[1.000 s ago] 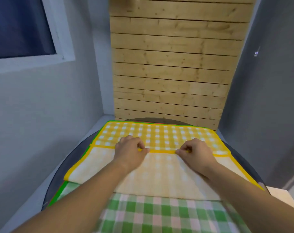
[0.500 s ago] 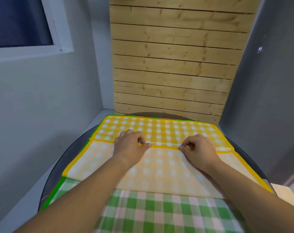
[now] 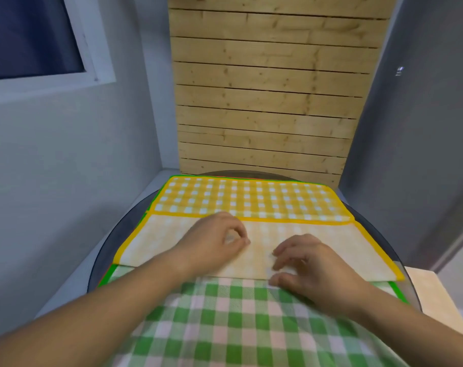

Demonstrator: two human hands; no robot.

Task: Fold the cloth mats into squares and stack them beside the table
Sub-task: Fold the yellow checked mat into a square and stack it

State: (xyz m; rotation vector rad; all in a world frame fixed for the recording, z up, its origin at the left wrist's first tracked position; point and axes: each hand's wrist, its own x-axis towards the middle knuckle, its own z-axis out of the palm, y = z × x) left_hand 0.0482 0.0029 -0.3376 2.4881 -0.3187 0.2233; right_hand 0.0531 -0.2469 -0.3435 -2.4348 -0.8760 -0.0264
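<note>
Green checked mat (image 3: 225,327) lies nearest, flat and unfolded, under the rest. Right hand (image 3: 315,268) rests loosely curled fingertips on the pale turned-over flap, gripping nothing. Left hand (image 3: 214,242) has thumb to forefinger; can't tell if it pinches cloth. Yellow mat (image 3: 251,197) is mid-table (image 3: 119,242), one fold in, not square. No stack visible; most work remains.

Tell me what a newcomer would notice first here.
First, the yellow checked mat spread mid-table, its near part folded over pale side up. The left hand and right hand sit on that pale flap, with a green checked mat underneath, nearest the camera. Behind the round table stands a wooden plank wall.
</note>
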